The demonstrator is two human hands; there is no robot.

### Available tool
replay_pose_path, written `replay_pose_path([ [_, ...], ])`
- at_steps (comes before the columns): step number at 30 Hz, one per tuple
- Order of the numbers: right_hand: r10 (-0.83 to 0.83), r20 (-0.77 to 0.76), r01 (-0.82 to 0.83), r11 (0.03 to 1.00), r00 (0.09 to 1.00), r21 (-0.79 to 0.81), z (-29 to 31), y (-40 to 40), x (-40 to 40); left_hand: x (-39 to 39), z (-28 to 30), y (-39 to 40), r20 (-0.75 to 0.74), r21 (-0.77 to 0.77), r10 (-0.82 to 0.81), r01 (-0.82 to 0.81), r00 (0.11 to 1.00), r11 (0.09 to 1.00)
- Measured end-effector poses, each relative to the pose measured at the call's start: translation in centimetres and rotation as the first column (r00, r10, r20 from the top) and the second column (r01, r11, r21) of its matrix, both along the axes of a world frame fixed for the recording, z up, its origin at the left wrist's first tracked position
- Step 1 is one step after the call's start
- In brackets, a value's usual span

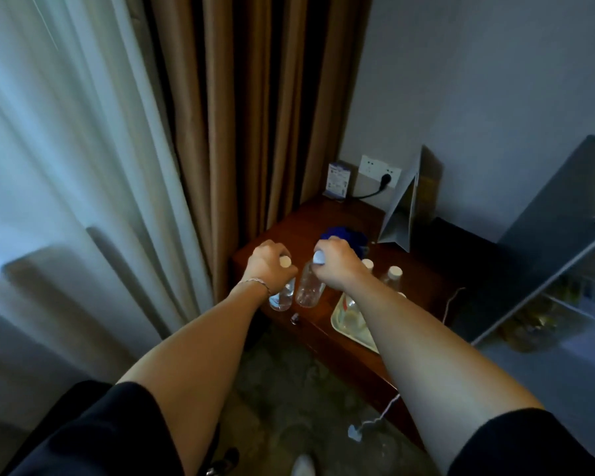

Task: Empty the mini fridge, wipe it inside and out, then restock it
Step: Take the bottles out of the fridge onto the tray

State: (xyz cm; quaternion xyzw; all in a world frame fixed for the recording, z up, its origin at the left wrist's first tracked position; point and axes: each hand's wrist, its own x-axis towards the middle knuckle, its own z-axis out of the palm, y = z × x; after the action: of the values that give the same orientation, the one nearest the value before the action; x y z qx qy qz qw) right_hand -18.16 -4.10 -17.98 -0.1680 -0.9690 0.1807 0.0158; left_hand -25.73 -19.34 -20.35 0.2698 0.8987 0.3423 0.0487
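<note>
The mini fridge (560, 214) stands to the right of the wooden table (327, 214) with its door (536, 290) swung open toward the person; its shelves are dim, and some things seem to sit low inside, though what they are cannot be told.

The step in hand looks like either unloading or restocking: both hands hold bottles by the neck at the table's near left corner. The left hand (267, 261) has its fingers curled round the top of a clear bottle (282, 297) with a white cap, and the right hand (334, 259) grips the cap end of a second bottle (310, 290) just beside it. Whether the bottles are being set down or lifted cannot be told from this one view. If they are being lifted, the next move calls for a turn to the right and a carry across the table to the open fridge.

Things in the way on that route: a pale tray (352, 324) at the table's front edge, two more capped bottles (392, 278) behind it, a folded card stand (401, 214) toward the back, and a blue cloth (344, 235) behind the right hand. A thin white cable (452, 300) trails off the table's right side and could snag.
</note>
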Motion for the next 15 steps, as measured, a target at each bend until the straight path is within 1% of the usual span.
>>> replay_pose_path([
  [4, 0.014, -0.03, -0.015, 0.999, 0.999, -0.033, -0.8, 2.1, -4.8, -3.6, -0.6, 2.6, 0.052, -0.011, 0.032, -0.032, 0.998, 0.999],
  [7, -0.046, -0.055, 0.042, 0.997, 0.997, -0.068, -1.6, 3.7, -7.3, -6.1, -1.1, 4.4, 0.066, -0.005, 0.047, -0.047, 0.997, 0.999],
  [15, -0.09, 0.037, 0.094, 0.987, 0.995, -0.132, -4.7, 6.7, -13.5, -12.8, -3.7, 7.9, 0.109, -0.038, -0.026, 0.031, 0.994, 0.999],
])
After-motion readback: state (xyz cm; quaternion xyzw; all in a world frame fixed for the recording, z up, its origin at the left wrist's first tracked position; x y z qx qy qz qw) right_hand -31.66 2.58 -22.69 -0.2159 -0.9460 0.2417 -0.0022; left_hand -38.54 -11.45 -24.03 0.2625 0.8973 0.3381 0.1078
